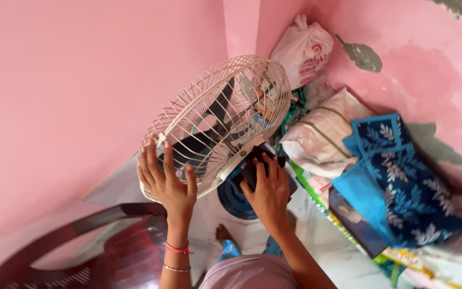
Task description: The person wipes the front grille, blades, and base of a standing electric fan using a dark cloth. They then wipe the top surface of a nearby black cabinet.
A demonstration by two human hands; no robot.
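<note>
A table fan [215, 118] with a cream wire cage and dark blades stands in front of me, tilted, near a pink wall corner. My left hand [166, 182] presses flat against the front of the cage near its lower rim, fingers spread. My right hand [267, 188] grips the dark motor housing [253, 163] behind the cage. The fan's round blue base [233, 199] shows below the hands.
A dark red plastic chair [97, 246] sits at lower left. To the right lie a blue leaf-patterned bag [402, 187], a cream bundle [322, 136] and a white plastic bag [303, 51] in the corner. My foot [223, 234] stands on the pale floor.
</note>
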